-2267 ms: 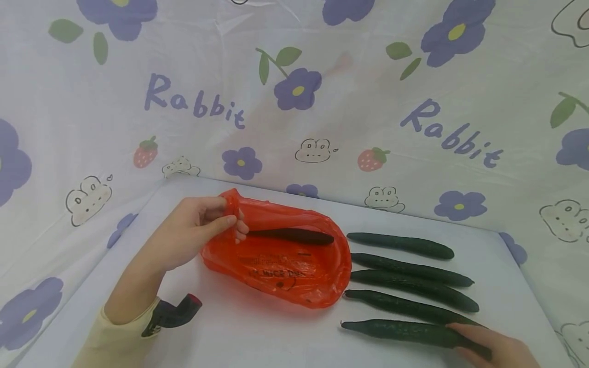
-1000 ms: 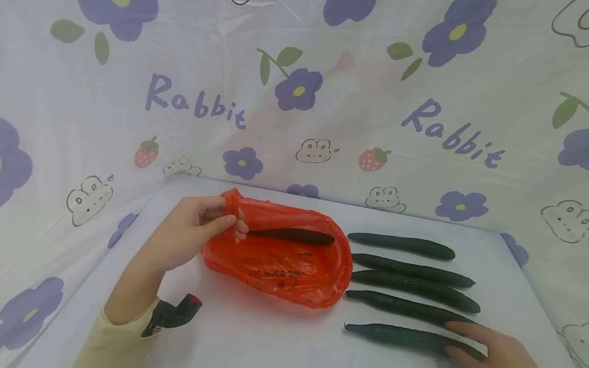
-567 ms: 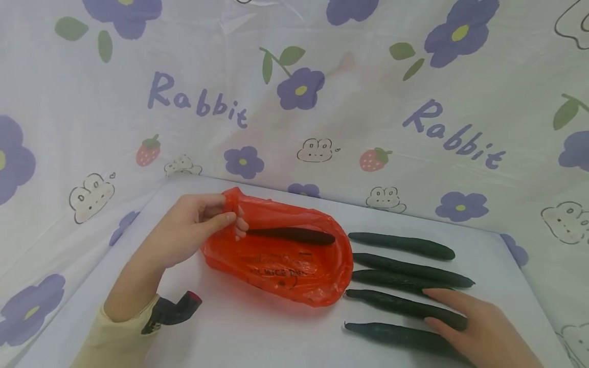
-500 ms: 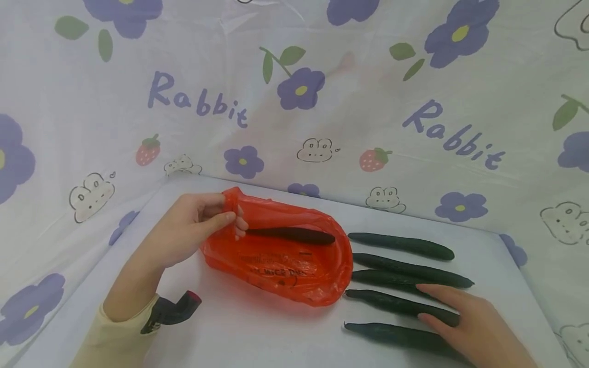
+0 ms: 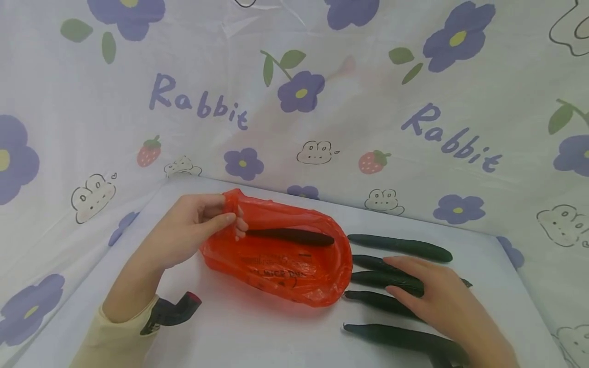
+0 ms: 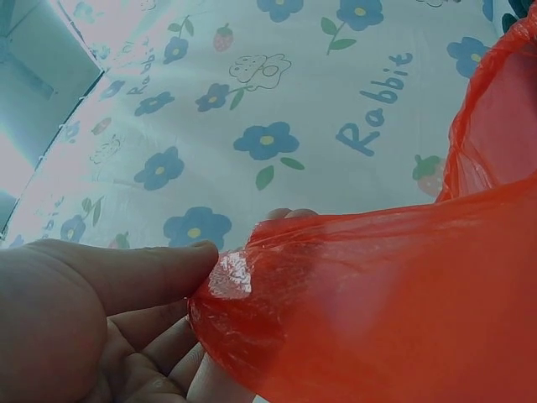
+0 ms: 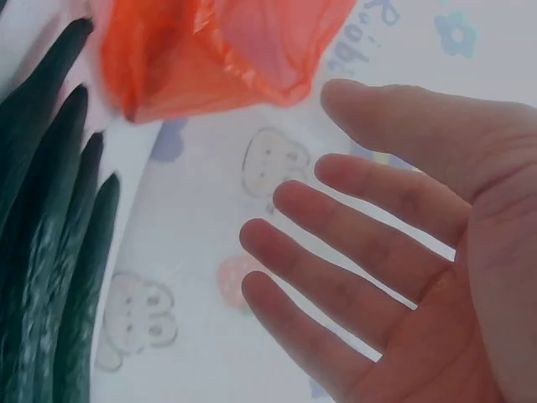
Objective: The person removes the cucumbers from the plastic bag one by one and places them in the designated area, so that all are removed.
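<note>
My left hand [image 5: 195, 227] pinches the rim of a red plastic bag [image 5: 276, 278] by its left end; the left wrist view shows the thumb and fingers gripping the film [image 6: 336, 285]. The bag lies on its side, mouth gaping rightward, with a dark cucumber [image 5: 294, 236] inside. Right of it, several green cucumbers lie roughly parallel, from the farthest cucumber [image 5: 400, 246] to the nearest cucumber [image 5: 395, 335]. Over the middle ones hovers my right hand [image 5: 442, 296], covering parts of them. In the right wrist view, its fingers [image 7: 352, 252] are spread and hold nothing.
Everything lies on a white table [image 5: 221, 332]. A white curtain [image 5: 340, 122] with flowers, rabbits and strawberries hangs behind it. A black camera mount [image 5: 172, 312] sticks out from my left wrist.
My right hand has let go of the nearest cucumber's right end and moved away and leftward over the middle of the row. The left hand and bag have stayed nearly still.
</note>
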Tool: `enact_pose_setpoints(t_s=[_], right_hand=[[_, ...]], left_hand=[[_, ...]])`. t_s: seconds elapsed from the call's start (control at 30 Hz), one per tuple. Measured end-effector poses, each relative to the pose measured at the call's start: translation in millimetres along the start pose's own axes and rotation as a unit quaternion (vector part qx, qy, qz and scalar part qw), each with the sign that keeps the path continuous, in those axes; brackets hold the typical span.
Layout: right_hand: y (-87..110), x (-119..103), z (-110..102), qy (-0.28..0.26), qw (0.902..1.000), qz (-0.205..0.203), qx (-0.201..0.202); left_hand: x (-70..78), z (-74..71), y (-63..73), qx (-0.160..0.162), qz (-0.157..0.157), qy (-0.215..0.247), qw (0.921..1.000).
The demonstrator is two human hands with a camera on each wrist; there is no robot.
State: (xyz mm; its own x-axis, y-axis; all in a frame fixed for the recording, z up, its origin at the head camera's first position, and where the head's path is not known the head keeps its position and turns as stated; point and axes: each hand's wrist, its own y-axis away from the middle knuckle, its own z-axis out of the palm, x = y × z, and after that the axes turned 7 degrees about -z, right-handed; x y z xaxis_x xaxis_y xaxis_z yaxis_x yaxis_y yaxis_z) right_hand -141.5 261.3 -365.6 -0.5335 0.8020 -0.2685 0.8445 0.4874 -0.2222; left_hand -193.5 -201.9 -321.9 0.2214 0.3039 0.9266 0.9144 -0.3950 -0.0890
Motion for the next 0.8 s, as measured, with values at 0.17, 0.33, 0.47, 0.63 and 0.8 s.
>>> enact_pose_setpoints(t_s=[0.17,0.33,0.47,0.63,0.8], right_hand=[[-16.1,-6.1,6.5,-0.016,0.9996,-0.022,0.009],[-33.9,-11.4,13.1,-0.025,0.999,-0.037,0.007],[-45.8,-16.6,15.5,-0.043,0.9974,-0.057,0.011],[-57.3,-24.9,19.6,-0.066,0.9955,-0.067,0.008],[-70.2,-34.4,25.9,-0.087,0.9934,-0.073,-0.012]], left_hand=[[0.1,0.9,-0.4,-0.003,-0.003,0.003,1.0],[0.3,2.0,-0.9,-0.004,-0.004,0.002,1.0],[0.3,2.6,-1.3,-0.004,-0.006,-0.002,1.0],[0.1,2.9,-2.0,-0.006,-0.005,-0.004,1.0],[0.2,2.9,-1.4,-0.003,-0.009,-0.01,0.9999]])
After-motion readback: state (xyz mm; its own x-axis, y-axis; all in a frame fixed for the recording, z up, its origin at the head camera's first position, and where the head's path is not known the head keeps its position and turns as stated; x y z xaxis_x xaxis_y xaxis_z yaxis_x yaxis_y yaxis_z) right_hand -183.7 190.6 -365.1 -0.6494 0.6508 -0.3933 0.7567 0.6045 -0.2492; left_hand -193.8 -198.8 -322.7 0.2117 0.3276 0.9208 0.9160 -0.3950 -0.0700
